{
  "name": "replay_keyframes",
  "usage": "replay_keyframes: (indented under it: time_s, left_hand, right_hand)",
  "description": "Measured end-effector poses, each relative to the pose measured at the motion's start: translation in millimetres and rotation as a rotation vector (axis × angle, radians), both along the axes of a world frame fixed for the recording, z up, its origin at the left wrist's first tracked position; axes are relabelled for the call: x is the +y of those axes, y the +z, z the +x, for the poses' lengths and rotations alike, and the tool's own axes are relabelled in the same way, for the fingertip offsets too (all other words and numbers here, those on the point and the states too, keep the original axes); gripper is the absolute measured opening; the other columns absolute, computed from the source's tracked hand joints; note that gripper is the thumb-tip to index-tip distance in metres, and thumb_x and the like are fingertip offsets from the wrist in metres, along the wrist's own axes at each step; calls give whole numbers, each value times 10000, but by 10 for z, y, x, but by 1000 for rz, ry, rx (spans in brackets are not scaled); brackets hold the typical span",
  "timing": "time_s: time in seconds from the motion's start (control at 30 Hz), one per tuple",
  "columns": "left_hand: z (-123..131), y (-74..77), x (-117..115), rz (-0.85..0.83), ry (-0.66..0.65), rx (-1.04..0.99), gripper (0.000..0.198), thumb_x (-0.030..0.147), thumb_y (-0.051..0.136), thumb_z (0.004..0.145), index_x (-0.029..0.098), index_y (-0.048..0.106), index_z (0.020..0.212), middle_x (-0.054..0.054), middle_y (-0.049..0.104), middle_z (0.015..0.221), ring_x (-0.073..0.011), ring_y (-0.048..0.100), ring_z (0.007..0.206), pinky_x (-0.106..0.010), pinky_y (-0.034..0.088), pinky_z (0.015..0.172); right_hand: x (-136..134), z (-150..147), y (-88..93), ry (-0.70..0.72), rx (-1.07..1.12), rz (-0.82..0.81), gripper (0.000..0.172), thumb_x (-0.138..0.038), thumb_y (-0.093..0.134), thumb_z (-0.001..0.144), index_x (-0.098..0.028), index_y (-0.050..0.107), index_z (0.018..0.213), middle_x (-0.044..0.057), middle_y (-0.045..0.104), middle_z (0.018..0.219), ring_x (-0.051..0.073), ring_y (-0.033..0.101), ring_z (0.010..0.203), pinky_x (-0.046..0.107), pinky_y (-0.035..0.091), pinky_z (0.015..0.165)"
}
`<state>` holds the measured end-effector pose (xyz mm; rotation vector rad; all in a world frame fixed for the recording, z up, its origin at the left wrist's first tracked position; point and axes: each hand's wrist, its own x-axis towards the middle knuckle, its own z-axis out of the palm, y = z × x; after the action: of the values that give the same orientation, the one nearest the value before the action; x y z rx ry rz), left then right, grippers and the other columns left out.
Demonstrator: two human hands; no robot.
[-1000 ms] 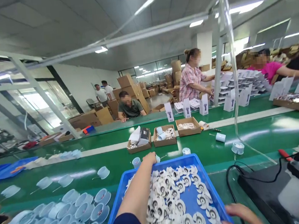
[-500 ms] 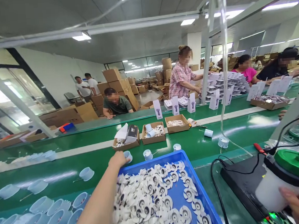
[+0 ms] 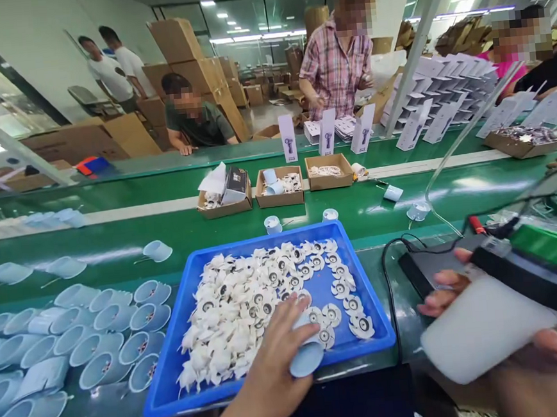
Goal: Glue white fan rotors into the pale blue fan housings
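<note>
My left hand [image 3: 275,356] is closed round a small pale blue cup [image 3: 305,356], held above the near edge of a blue tray [image 3: 171,320]. The tray is filled with several white fan impellers [image 3: 247,301]. My right hand [image 3: 506,345] grips a white container [image 3: 481,327] with a black band and green lid [image 3: 551,248], tilted on its side at the lower right. A black flat device [image 3: 432,264] with cables lies just beyond that hand.
Several pale blue cups [image 3: 95,326] lie heaped left of the tray. The green conveyor [image 3: 165,233] carries loose cups, three cardboard boxes [image 3: 279,186] and white product cartons [image 3: 325,133]. People work across the belt, in front of stacked cardboard boxes.
My left hand drew back from the belt beyond the tray, now holding a blue cup near me. My right hand lifted and tilted the white container. The camera tipped downward.
</note>
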<state>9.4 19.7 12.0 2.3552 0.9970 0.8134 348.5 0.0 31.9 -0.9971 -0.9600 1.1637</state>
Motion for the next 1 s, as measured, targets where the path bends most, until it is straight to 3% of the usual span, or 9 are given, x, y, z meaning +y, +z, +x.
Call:
replay_keyframes:
  time_s: [0.07,0.2,0.27,0.4,0.7,0.87,1.0]
  left_hand:
    - [211,-32,-22,20,-42,-27,598,-5,533,699,276,467,1223,-88,592,1261,-287,475,1298,-523,384,1075]
    - [431,22,-63,-71,-20,-46,625,270,812,632,242,483,1164,-77,664,1054,-278,639,973,-432,514,855]
    - [470,67,-101,-124,-17,-7,629,370,862,585,232,535,1104,-63,684,993,-272,653,888,-408,513,780]
    - [515,127,-159,-203,13,24,432,358,853,568,216,614,899,-42,698,906,-256,653,800,-364,485,704]
    - [572,63,-156,-267,5,-66,405,333,842,571,196,649,900,-57,703,949,-271,653,844,-379,481,748]
    - [617,125,-115,-362,-20,-73,464,339,857,571,193,646,957,-49,697,959,-267,658,853,-370,501,760]
    - [461,179,-33,-486,-150,35,796,387,893,559,282,546,1267,-30,692,1141,-275,673,969,-369,529,830]
  right_hand:
    - [94,-373,205,264,229,77,837,-766,723,615,-401,467,1324,39,573,880,232,621,679,450,459,687]
    - [245,-850,399,422,365,97,723,-535,805,674,-388,483,1304,-3,537,871,196,566,736,404,481,754]
    - [278,-969,434,409,371,120,711,-505,819,691,-392,480,1307,13,538,922,213,565,785,405,491,772]
    - [271,-1106,438,366,392,247,691,-514,794,731,-378,467,1325,23,541,954,217,570,805,375,497,734]
    - [236,-1131,407,399,408,268,628,-416,766,773,-384,467,1324,9,561,956,197,574,817,355,482,769]
    - [219,-1156,434,341,409,197,667,-448,786,761,-383,452,1335,15,548,967,197,568,824,338,492,740]
    - [174,-966,356,199,384,171,752,-500,814,716,-367,445,1358,38,541,987,226,581,839,403,524,762]
